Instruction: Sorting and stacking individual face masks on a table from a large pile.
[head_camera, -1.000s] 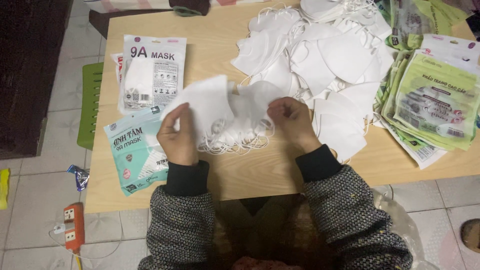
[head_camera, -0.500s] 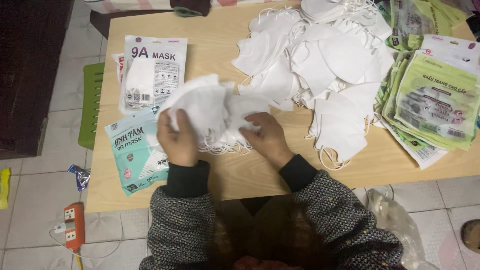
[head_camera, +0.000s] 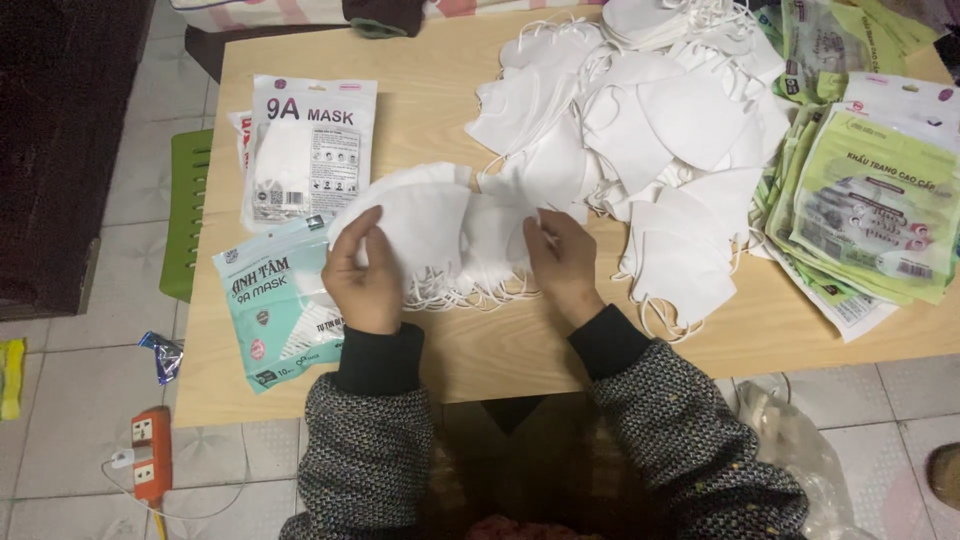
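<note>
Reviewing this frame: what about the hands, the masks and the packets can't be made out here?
Head view only:
- Mask count in the held stack of white masks: layers overlap.
- Left hand and right hand: fingertips hidden under masks, grip unclear.
- Loose mask pile: top cut off by frame edge.
- Green packets: cut by the right edge.
- Teal packet: partly covered by the left hand.

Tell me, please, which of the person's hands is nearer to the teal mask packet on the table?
The left hand. It lies right beside the teal mask packet, gripping the stack of white masks; the right hand holds the stack's far side.
</note>
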